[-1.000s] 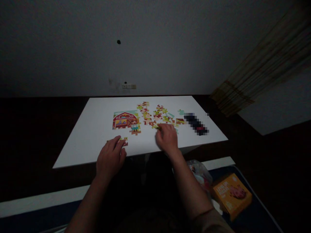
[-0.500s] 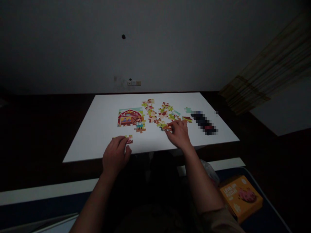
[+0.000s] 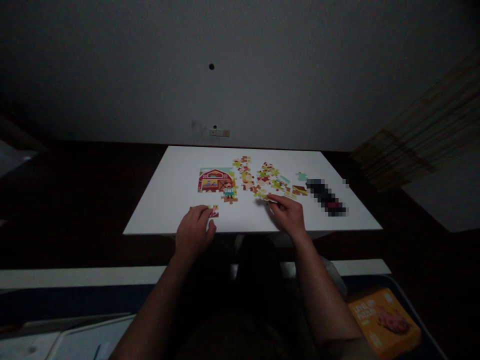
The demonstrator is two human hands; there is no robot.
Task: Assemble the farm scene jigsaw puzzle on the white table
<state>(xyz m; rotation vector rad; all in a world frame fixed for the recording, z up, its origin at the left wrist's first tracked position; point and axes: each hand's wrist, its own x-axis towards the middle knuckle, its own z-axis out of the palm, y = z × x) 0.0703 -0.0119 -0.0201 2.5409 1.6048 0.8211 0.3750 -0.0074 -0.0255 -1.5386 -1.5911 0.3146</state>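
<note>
My left hand (image 3: pixel 193 229) rests at the table's front edge, its fingers laid over a small strip of puzzle pieces (image 3: pixel 214 211) and its thumb held apart. Between thumb and fingers of my right hand (image 3: pixel 289 214) is a puzzle piece (image 3: pixel 270 201), tilted nearly edge-on just above the table, so its picture is hard to see. Behind and between the hands lies a joined puzzle section (image 3: pixel 215 181) with a red barn. A farmer figure in blue (image 3: pixel 228 192) is joined at its lower right corner. Several loose puzzle pieces (image 3: pixel 264 180) are scattered beyond my right hand.
Everything lies on a white table (image 3: pixel 161 200). A pixelated dark object (image 3: pixel 326 197) is at its right side, near a pale green piece (image 3: pixel 301 176). An orange puzzle box (image 3: pixel 386 320) sits on the blue seat at lower right. The wall (image 3: pixel 262 90) stands behind.
The whole view has shifted. My right hand has raised and tilted its puzzle piece off the loose pile. My left hand stays on the strip of pieces.
</note>
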